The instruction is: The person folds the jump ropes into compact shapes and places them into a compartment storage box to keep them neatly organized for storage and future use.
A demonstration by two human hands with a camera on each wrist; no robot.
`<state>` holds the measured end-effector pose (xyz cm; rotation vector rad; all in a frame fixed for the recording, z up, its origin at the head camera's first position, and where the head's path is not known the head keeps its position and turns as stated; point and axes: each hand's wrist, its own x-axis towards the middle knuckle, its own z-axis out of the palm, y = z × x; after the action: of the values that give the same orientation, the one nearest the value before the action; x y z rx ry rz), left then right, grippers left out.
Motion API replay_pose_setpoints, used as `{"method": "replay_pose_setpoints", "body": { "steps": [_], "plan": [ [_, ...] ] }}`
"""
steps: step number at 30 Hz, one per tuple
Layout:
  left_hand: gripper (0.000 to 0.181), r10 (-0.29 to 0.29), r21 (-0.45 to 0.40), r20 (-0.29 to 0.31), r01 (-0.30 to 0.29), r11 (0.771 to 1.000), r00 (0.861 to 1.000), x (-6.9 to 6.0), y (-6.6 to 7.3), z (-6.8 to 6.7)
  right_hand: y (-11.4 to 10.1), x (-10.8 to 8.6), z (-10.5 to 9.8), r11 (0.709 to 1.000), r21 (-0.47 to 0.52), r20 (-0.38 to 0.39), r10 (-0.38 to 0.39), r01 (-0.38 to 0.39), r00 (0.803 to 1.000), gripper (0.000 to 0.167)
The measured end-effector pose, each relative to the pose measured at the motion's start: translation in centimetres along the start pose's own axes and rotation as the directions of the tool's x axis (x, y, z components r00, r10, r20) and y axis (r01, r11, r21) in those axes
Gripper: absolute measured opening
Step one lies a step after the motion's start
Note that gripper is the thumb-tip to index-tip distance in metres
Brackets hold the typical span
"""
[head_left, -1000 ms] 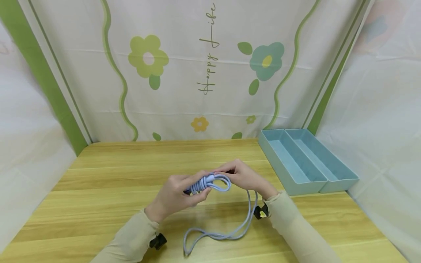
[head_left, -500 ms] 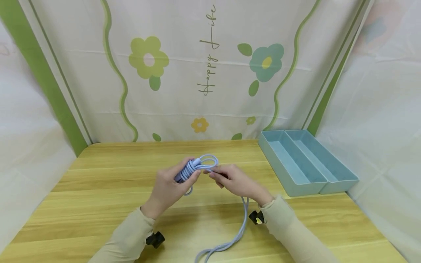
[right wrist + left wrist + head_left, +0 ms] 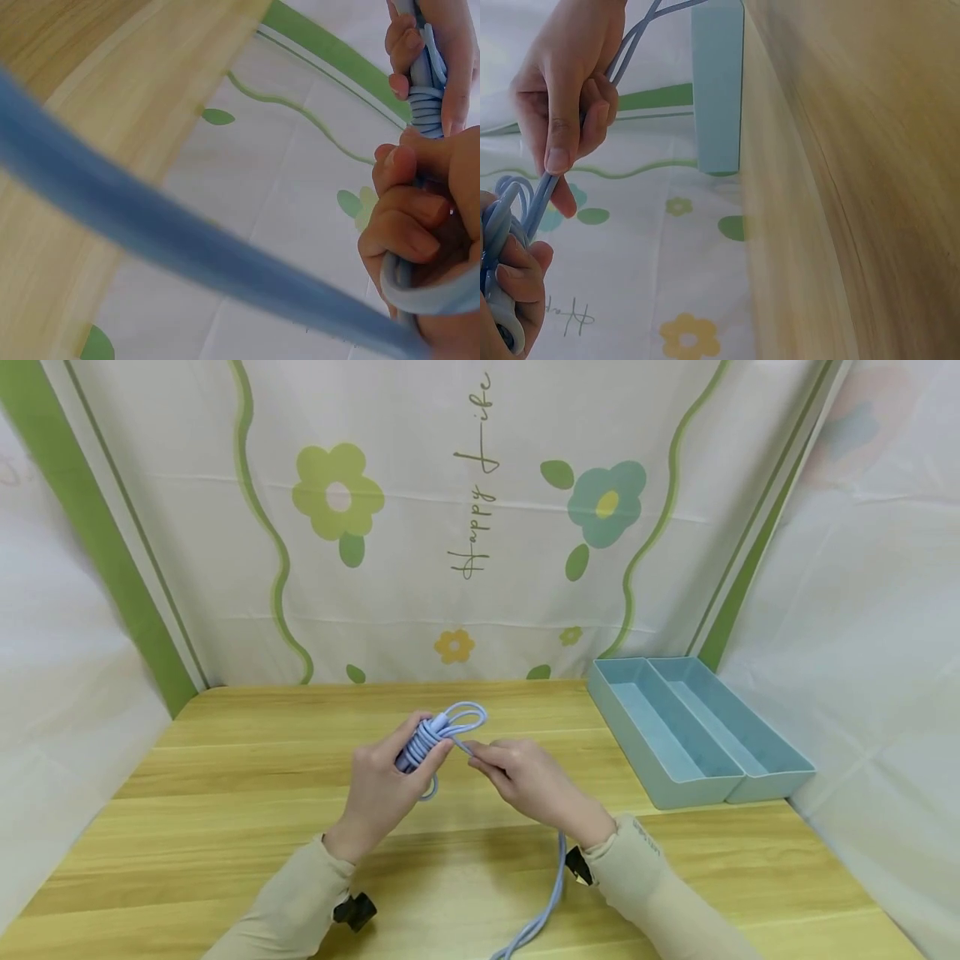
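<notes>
A light blue jump rope (image 3: 422, 742) is wound in tight coils round its handles, with loops standing out at the far end. My left hand (image 3: 382, 777) grips this bundle above the table, thumb and fingers round its sides. In the left wrist view, one rounded handle end (image 3: 506, 322) pokes out by the left hand's fingers. Just right of the bundle, my right hand (image 3: 528, 777) pinches the doubled cord, stretched straight from the coils. The right wrist view has the right hand's fingers (image 3: 405, 225) curled round the cord. A loose tail (image 3: 551, 893) hangs below toward the table's front.
Two light blue trays (image 3: 667, 777) stand side by side at the right of the wooden table (image 3: 247, 760). Behind the table hangs a white flowered curtain (image 3: 420, 585), and white cloth closes both sides.
The bundle has moved up and left with my left hand, its loops tilting upward. My right hand has come from the bundle's far end to its right side. The tail has slid toward the front.
</notes>
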<state>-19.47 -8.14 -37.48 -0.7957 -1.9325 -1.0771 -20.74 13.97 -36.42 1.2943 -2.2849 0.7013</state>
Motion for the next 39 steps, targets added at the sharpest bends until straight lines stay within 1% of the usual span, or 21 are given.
{"method": "replay_pose_setpoints", "body": {
  "steps": [4,9,17,23,27,30,33,37,39],
  "plan": [
    [0.035,-0.005,0.004,-0.007,0.006,1.0,1.0,-0.1,0.0,0.0,0.0,-0.1,0.1,0.998,-0.065,-0.023,-0.013,0.011,1.0,0.023],
    [0.036,0.004,0.019,-0.002,-0.004,1.0,1.0,-0.1,-0.1,0.2,0.2,-0.3,0.2,0.992,-0.124,-0.04,0.001,-0.006,0.999,0.027],
    [0.036,0.047,0.042,0.003,-0.047,0.998,0.999,-0.2,0.0,0.4,1.1,-0.5,-0.1,0.983,-0.184,-0.061,0.004,-0.015,0.998,0.027],
    [0.036,0.057,0.044,-0.005,-0.057,0.997,0.998,-0.2,0.1,0.4,1.6,-0.6,0.0,0.981,-0.192,-0.085,-0.011,-0.006,0.996,0.026],
    [0.036,0.063,0.046,-0.006,-0.063,0.997,0.998,-0.3,0.1,0.4,2.0,-0.6,0.1,0.986,-0.165,-0.115,-0.017,-0.002,0.993,0.024],
    [0.035,0.047,0.04,0.001,-0.047,0.998,0.999,-0.4,0.1,0.4,2.1,-0.6,0.0,0.986,-0.169,-0.119,-0.019,-0.001,0.993,0.022],
    [0.035,0.019,0.034,-0.006,-0.018,0.999,1.0,-0.4,0.1,0.3,1.8,-0.5,0.0,0.977,-0.213,-0.087,-0.032,0.013,0.996,0.023],
    [0.034,-0.022,0.054,-0.025,0.024,0.998,0.999,-0.3,0.0,0.3,1.1,-0.4,0.3,0.954,-0.29,-0.026,-0.082,0.071,0.996,0.018],
    [0.032,-0.048,0.07,-0.023,0.049,0.996,0.999,-0.3,-0.1,0.4,0.8,-0.4,0.4,0.943,-0.317,-0.006,-0.107,0.099,0.994,0.017]
  ]
}}
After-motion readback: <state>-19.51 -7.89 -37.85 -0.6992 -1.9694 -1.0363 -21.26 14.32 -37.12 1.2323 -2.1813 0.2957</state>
